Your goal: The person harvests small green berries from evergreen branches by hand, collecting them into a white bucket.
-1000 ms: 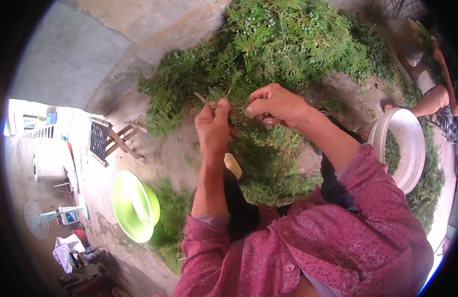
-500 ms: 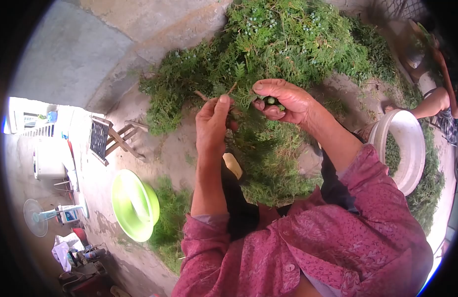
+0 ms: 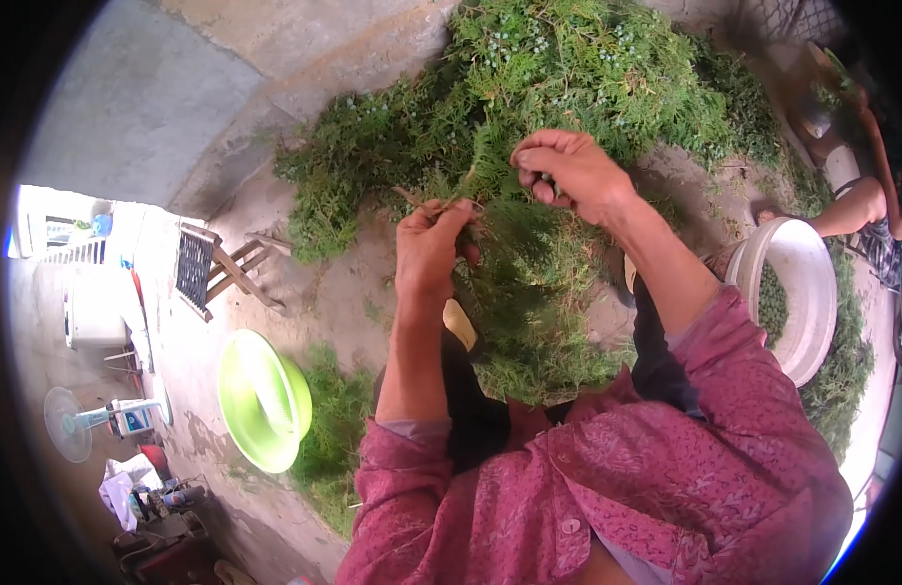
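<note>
A lime basin (image 3: 300, 402) is parked off left. A leafy sprig (image 3: 480, 156) is pinched in the left hand (image 3: 433, 249) — likely so it's held steady. The right hand (image 3: 576, 177) is curled near it; whether anything's gripped can't be told. A white tub (image 3: 812, 292) is set by that arm, probably for easy reach. Versus half a second ago, the right hand's been raised a bit — the palm's green bits are hidden now.

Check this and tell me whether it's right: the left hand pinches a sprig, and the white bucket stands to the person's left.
Wrong side: the white bucket stands to the person's right, as the head view shows. The left hand does pinch a sprig.
</note>
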Demonstrator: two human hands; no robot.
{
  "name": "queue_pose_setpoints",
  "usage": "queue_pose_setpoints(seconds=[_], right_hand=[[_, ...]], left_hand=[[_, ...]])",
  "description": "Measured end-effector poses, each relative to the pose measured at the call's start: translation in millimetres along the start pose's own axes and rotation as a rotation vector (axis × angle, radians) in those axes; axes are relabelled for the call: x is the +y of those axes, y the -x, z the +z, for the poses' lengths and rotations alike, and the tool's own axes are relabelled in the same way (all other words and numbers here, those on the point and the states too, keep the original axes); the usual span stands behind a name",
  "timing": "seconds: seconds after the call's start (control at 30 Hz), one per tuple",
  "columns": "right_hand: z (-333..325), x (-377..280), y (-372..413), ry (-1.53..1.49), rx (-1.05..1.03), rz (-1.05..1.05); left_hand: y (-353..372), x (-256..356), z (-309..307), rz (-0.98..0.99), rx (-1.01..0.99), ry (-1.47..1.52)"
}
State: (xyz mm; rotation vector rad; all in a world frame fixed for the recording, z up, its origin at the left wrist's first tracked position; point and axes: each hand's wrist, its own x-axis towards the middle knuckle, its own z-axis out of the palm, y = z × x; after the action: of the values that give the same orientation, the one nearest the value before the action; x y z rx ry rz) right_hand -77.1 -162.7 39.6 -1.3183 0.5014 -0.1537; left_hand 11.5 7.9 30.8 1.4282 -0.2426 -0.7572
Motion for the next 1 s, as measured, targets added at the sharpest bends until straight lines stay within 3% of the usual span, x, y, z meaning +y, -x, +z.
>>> queue_pose_setpoints(seconds=[0.07, 0.2, 0.33, 0.4, 0.5, 0.53, 0.6, 0.7, 0.73, 0.8, 0.93, 1.0], right_hand=[[-2, -3, 1, -0.081, 0.037, -0.011], [13, 8, 7, 0.035, -0.155, -0.058], [15, 25, 2, 0.176, -0.164, -0.102], [13, 31, 0, 0.442, -0.167, -0.292], [14, 27, 2, 0.514, -0.186, -0.307], [13, 21, 6, 0.514, -0.186, -0.307], [9, 6, 15, 0.413, -0.43, -0.056], [3, 0, 17, 0.56, -0.566, -0.019], [3, 5, 13, 0.559, -0.566, -0.019], [3, 17, 4, 0.505, -0.219, -0.068], [10, 16, 4, 0.331, -0.168, -0.088], [14, 25, 1, 0.466, -0.144, -0.17]], left_hand=[[-5, -5, -1, 0.01, 0.025, 0.016], [-7, -11, 4, 0.032, 0.077, 0.039], [-9, -13, 5, 0.041, 0.062, 0.053], [-8, -11, 6, 0.036, 0.077, 0.028], [-8, -11, 7, 0.042, 0.083, 0.023], [-8, -11, 7, 0.042, 0.083, 0.023], [-8, -11, 6, 0.04, 0.108, 0.064], [-10, -11, 6, 0.076, 0.148, 0.073], [-9, -12, 6, 0.076, 0.149, 0.073], [-7, -14, 8, 0.091, 0.119, -0.006], [-4, -15, 12, 0.071, 0.081, -0.087], [-2, -15, 14, 0.082, 0.054, -0.088]])
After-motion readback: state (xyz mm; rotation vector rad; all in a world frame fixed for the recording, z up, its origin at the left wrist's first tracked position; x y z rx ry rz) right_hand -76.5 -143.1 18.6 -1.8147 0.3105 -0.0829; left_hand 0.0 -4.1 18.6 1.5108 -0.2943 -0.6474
